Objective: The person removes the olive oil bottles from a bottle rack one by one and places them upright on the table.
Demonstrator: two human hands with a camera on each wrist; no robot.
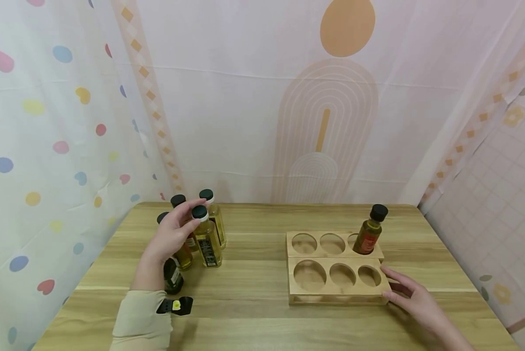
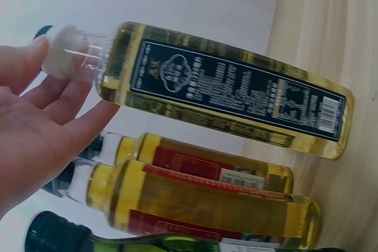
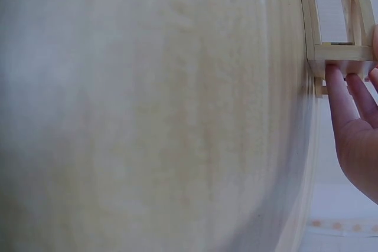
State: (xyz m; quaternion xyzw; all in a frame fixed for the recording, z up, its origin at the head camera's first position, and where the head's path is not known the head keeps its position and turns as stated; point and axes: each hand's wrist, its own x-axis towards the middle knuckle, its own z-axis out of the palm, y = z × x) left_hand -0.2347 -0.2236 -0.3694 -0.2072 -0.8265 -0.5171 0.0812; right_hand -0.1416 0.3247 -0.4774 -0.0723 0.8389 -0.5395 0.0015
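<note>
My left hand [image 1: 172, 234] is at the top of a clear bottle of yellow oil [image 1: 209, 243], thumb at the dark cap and fingers behind the neck. In the left wrist view, this oil bottle [image 2: 224, 90] shows a dark label, and the thumb of my left hand [image 2: 41, 104] touches its cap. A similar bottle [image 1: 218, 224] stands just behind. At the right, my right hand [image 1: 413, 300] grips the end of a two-tier wooden rack [image 1: 324, 288]. The right wrist view shows fingers of the right hand [image 3: 354, 122] against the end of the rack [image 3: 342, 53].
A small black-capped bottle [image 1: 370, 234] with a red label stands in the rack's back right hole; other round holes are bare. Red-labelled bottles [image 2: 212, 199] and a dark green bottle [image 2: 165, 244] stand beside the left hand. Patterned curtains [image 1: 236, 122] border the table [image 1: 249, 302].
</note>
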